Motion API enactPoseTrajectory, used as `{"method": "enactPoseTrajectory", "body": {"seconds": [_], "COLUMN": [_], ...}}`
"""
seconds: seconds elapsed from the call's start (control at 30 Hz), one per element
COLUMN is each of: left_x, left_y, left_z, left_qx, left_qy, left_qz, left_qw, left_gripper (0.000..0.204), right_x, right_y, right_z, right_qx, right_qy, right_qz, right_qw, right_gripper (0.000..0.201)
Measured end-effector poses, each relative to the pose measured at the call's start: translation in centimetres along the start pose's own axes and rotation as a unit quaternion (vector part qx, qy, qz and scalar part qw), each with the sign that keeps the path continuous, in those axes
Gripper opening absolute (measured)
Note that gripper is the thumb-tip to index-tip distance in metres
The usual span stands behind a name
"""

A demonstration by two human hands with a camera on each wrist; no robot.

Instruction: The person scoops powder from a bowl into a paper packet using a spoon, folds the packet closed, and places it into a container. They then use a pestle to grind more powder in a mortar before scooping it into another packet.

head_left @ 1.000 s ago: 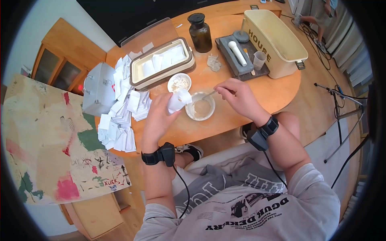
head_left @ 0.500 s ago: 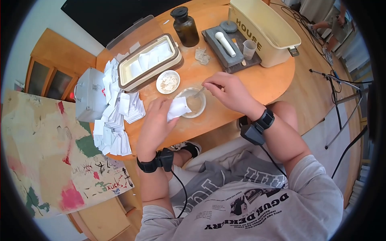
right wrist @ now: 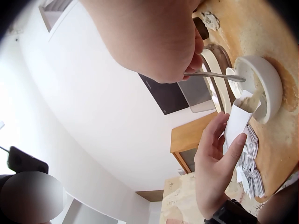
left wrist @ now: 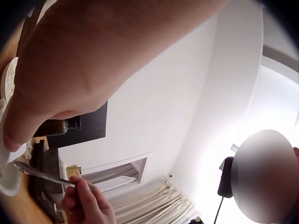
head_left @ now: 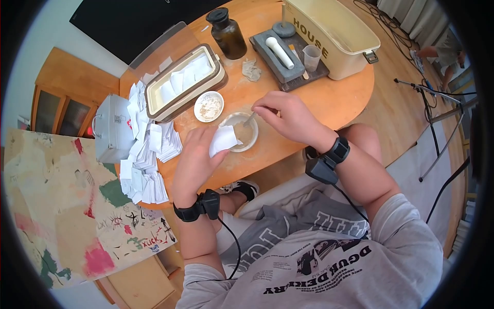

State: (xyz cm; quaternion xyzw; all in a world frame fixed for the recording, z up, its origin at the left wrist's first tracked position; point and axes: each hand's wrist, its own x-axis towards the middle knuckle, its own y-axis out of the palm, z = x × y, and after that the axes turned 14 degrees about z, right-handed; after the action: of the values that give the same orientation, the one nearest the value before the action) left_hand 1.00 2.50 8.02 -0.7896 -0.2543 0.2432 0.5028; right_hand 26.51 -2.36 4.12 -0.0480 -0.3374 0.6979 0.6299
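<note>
In the head view we have a folded paper packet (head_left: 223, 141) in our left hand (head_left: 193, 160), at the near left side of a white bowl (head_left: 256, 135) on the desk (head_left: 339, 98). Our right hand (head_left: 288, 117) pinches a metal spoon (head_left: 249, 122) by its handle, the lower end slanting down into the bowl. A small dish (head_left: 209, 106) stands just beyond, and a heap of white packets (head_left: 148, 177) lies to the left. In the left wrist view our right thumb and fingertips are closed on the spoon's handle, leaving its scoop end clear; the left hand's hold on the packet is mostly hidden here. In the right wrist view we see our left thumb on one side of the packet and fingers on the other, with tan powder (right wrist: 251, 102) at its open mouth, which tilts toward the inside of the bowl. Whether the paper touches the rim, we cannot tell. To pour well, we should bring the whole mouth inside the rim, tip it gradually and squeeze lightly, so that the paper neither folds shut nor drops its powder in a lump. We would do best to hold the scoop end low and out of the powder's path, since striking the packet could scatter some onto the desk.
</note>
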Motion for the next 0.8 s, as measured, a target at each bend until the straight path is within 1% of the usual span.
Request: {"method": "enactPoseTrajectory", "body": {"seconds": [0.03, 0.17, 0.23, 0.47, 0.53, 0.8], "left_x": [0.02, 0.08, 0.19, 0.33, 0.30, 0.28], "left_y": [-0.05, -0.08, -0.03, 0.05, -0.01, -0.55], "left_z": [-0.12, -0.16, -0.22, 0.04, 0.12, -0.34], "left_qx": [-0.008, -0.009, 0.008, 0.010, 0.010, 0.009], "left_qy": [0.008, 0.016, 0.028, 0.026, 0.033, 0.044], "left_qz": [-0.014, -0.017, -0.027, -0.036, -0.043, -0.044], "left_qw": [1.000, 1.000, 0.999, 0.999, 0.998, 0.998], "left_gripper": [0.055, 0.054, 0.050, 0.051, 0.052, 0.053], "right_x": [-0.01, -0.07, -0.08, -0.06, -0.04, -0.04], "right_y": [0.05, -0.01, 0.00, -0.02, -0.06, 0.01], "right_z": [-0.12, -0.04, -0.09, 0.06, 0.04, -0.03], "right_qx": [-0.006, -0.005, -0.006, 0.004, -0.014, -0.018], "right_qy": [-0.008, -0.006, -0.016, -0.002, -0.015, -0.019], "right_qz": [-0.001, -0.001, -0.004, 0.003, 0.002, -0.002], "right_qw": [1.000, 1.000, 1.000, 1.000, 1.000, 1.000], "right_gripper": [0.013, 0.013, 0.013, 0.014, 0.014, 0.014]}}
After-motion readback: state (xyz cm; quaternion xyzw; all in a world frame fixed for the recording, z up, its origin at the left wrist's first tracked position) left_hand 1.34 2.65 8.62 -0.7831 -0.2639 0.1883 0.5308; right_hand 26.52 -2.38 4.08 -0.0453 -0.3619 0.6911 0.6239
